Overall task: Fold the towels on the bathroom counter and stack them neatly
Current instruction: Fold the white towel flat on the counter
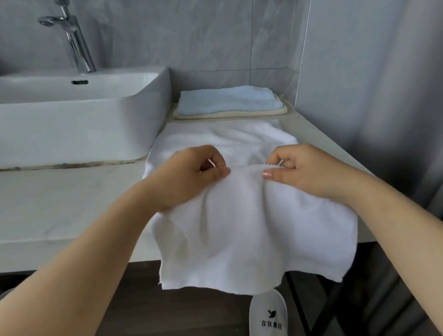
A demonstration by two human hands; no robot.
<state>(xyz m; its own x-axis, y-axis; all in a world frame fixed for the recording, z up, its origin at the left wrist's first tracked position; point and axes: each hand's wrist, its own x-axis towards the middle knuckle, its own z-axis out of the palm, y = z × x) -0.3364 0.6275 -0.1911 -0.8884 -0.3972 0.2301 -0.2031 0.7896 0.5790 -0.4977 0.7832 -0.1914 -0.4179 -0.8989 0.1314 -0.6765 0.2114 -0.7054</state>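
Observation:
A white towel (250, 228) lies across the pale counter (52, 205), its near part hanging over the front edge. My left hand (188, 177) pinches a raised fold of it on the left. My right hand (298, 169) pinches the same fold on the right, a little apart from the left. Behind, against the wall, a folded light blue towel (228, 98) sits on a folded cream towel (236, 114).
A white basin (64, 123) with a chrome tap (73, 38) stands on the counter to the left. A grey wall panel (383, 64) closes the right side. A white slipper (267, 321) is on the floor below the counter edge.

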